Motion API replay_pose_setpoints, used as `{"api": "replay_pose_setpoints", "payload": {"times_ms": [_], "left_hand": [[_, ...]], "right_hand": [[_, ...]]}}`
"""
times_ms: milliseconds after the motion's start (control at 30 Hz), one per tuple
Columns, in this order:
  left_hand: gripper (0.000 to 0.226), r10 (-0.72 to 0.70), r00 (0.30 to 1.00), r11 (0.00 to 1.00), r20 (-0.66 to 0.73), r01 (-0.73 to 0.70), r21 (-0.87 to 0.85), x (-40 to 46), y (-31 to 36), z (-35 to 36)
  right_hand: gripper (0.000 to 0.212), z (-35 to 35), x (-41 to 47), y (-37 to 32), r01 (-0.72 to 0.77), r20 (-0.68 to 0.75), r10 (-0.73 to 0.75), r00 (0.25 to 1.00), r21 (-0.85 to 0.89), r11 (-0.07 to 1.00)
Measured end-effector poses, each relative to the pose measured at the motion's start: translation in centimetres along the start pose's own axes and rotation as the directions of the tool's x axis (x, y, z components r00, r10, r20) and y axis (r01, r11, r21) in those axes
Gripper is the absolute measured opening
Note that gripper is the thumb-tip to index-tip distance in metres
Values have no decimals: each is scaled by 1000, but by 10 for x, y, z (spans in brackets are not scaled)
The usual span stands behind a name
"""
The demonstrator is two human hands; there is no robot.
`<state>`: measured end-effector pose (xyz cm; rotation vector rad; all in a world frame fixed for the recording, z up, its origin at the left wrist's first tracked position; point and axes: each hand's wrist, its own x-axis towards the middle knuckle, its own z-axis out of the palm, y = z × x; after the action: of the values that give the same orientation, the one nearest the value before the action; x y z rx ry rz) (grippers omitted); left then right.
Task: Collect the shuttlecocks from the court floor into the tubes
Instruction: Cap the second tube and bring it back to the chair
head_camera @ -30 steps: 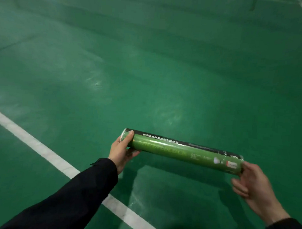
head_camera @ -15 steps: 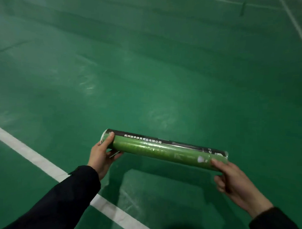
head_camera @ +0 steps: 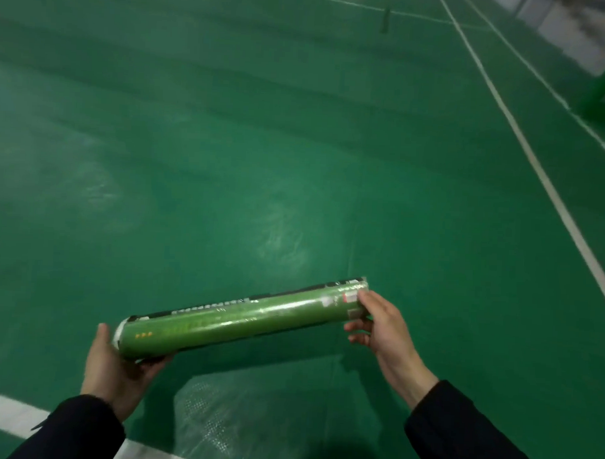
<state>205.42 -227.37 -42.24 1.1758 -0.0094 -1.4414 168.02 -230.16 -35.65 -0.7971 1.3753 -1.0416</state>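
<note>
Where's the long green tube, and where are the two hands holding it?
long green cardboard tube (head_camera: 243, 318): head view, middle of its side.
left hand (head_camera: 118, 370): head view, palm under the tube's end.
right hand (head_camera: 383, 321): head view, back of the hand.

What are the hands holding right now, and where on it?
Both hold one green shuttlecock tube, lying roughly level. The left hand cups its capped near-left end; the right hand grips the opposite end.
</note>
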Motion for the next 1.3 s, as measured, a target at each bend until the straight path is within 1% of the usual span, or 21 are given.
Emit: {"api": "replay_pose_setpoints", "payload": {"times_ms": [33, 67, 100, 133, 167, 200, 233, 300, 333, 367, 433, 467, 500, 533, 633, 700, 833, 967, 1133, 1233, 1300], "left_hand": [[13, -8, 999, 999, 51, 6, 36, -7, 6, 4], [22, -9, 995, 999, 99, 3, 52, -7, 8, 4], [38, -32, 990, 999, 136, 30, 20, -6, 10, 3], [50, -45, 976, 998, 212, 55, -41, -3, 11, 1], [51, -26, 957, 995, 289, 52, -81, -5, 12, 5], [44, -2, 936, 992, 351, 46, -118, -3, 12, 9], [42, 47, 952, 984, 301, 7, -176, 2, 8, 10], [47, 5, 960, 953, 281, 80, -292, 2, 7, 18], [45, -19, 951, 942, 308, 120, -313, -3, 4, 26], [44, 13, 954, 946, 299, 85, -314, -14, 3, 39], [35, 94, 958, 968, 272, -24, -250, -26, 2, 57], [22, 103, 963, 977, 249, -51, -206, -28, 2, 62], [20, 109, 972, 984, 208, -75, -163, -31, 2, 65], [27, 90, 976, 988, 196, -64, -138, -31, 0, 68], [13, 92, 973, 986, 212, -60, -153, -38, -5, 81], [19, 87, 974, 989, 209, -59, -136, -43, -7, 87], [36, 1, 948, 986, 319, 52, -157, -52, -6, 85], [47, -1, 952, 986, 306, 52, -157, -48, -11, 80], [26, 25, 977, 992, 212, 3, -129, -48, -14, 72], [20, 72, 987, 997, 141, -73, -3, -38, -14, 58], [19, 86, 992, 991, 97, -95, 93, -32, -15, 44]], "right_hand": [[33, -2, 2, 3, -16, -26, 17, 1000, 24, 1000], [35, -4, 3, 6, -33, -51, 35, 998, 49, 998], [37, -7, 4, 10, -49, -81, 55, 995, 77, 996], [39, -9, 6, 13, -66, -117, 78, 990, 106, 992], [40, -12, 8, 17, -83, -149, 104, 983, 145, 986], [39, -15, 11, 19, -101, -165, 133, 977, 194, 976], [35, -16, 13, 21, -122, -167, 165, 972, 242, 963], [31, -17, 12, 23, -163, -155, 216, 964, 296, 941], [30, -19, 12, 25, -168, -153, 223, 963, 306, 937], [29, -23, 11, 26, -165, -160, 222, 962, 309, 937], [25, -29, 12, 27, -160, -200, 225, 954, 295, 942], [23, -32, 13, 26, -166, -219, 235, 947, 291, 942], [21, -36, 15, 26, -175, -235, 248, 940, 294, 940], [20, -38, 16, 26, -188, -247, 265, 932, 295, 937], [19, -44, 21, 32, -228, -256, 316, 913, 321, 919], [18, -45, 22, 38, -256, -253, 353, 901, 346, 902], [20, -40, 17, 48, -307, -219, 401, 889, 364, 879], [18, -41, 11, 49, -313, -216, 401, 891, 350, 883], [23, -46, 7, 52, -339, -197, 396, 897, 268, 902], [36, -48, 6, 52, -306, -160, 338, 927, 197, 932], [37, -45, 3, 47, -245, -153, 274, 949, 187, 951]]}}
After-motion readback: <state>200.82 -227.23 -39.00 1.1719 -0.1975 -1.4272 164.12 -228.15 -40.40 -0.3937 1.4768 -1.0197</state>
